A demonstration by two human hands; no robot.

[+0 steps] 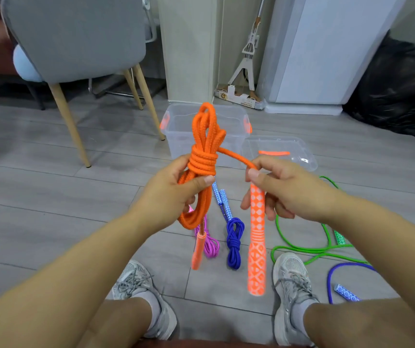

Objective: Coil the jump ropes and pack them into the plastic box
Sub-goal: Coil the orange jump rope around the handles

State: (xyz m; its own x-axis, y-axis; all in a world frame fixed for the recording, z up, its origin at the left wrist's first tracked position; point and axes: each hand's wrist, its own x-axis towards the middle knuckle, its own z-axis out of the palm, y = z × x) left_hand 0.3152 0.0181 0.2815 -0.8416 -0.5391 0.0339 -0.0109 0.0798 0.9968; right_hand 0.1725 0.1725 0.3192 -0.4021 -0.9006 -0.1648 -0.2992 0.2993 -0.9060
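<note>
My orange rope [202, 160] covers the middle of the plastic box [178, 139]. Nearer me than the box, its blurred hanging handle [197, 249] hides part of the pink rope [212, 244]; to the box's right, my leg [377, 322] cuts off a purple rope [346, 265].

The one camera is riding on my head, looking forward and down, close over my left hand [173, 194] and right hand [289, 189], floor [50, 187] beyond.

Soft, even indoor light made the floor [50, 187] bright, with only a faint shadow under the chair [76, 33] left of the box [176, 139]. Wall lines behind the box bowed toward the frame edges. The handle [196, 252] hanging nearer than the box was smeared by motion blur.
</note>
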